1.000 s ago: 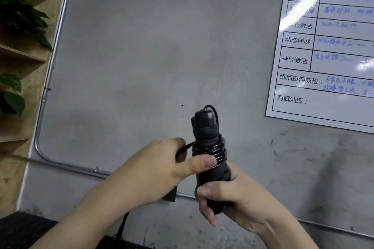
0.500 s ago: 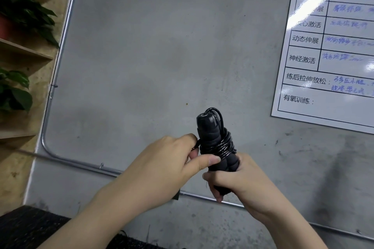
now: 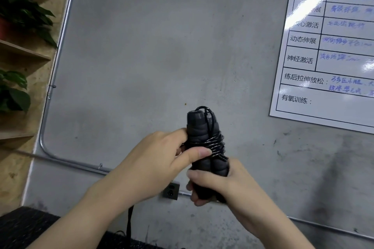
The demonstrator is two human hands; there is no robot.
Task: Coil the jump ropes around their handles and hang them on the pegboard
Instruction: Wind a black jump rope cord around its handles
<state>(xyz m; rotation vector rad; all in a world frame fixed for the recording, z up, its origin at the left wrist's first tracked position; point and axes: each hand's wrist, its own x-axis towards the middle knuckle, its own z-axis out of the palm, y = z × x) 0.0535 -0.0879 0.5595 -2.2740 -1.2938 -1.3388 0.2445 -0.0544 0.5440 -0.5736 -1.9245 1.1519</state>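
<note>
I hold a black jump rope upright in front of a grey wall; its two foam handles (image 3: pixel 199 129) lie side by side. Thin black cord (image 3: pixel 215 144) is coiled several times round their middle and loops over the top end. My right hand (image 3: pixel 218 183) grips the lower part of the handles from the right. My left hand (image 3: pixel 159 159) reaches in from the left, thumb pressed on the coils and fingers curled behind the handles. No pegboard is in view.
A white training chart (image 3: pixel 332 46) hangs on the wall at upper right. Wooden shelves with potted plants (image 3: pixel 18 18) stand at the left. A metal conduit (image 3: pixel 60 79) runs down and along the wall to a socket (image 3: pixel 171 191). Dark mat (image 3: pixel 24 226) at bottom left.
The loose cord end once sticking out left of the handles is no longer seen. My left hand has closed in against the handles, thumb on the coils. The view shifted slightly.
</note>
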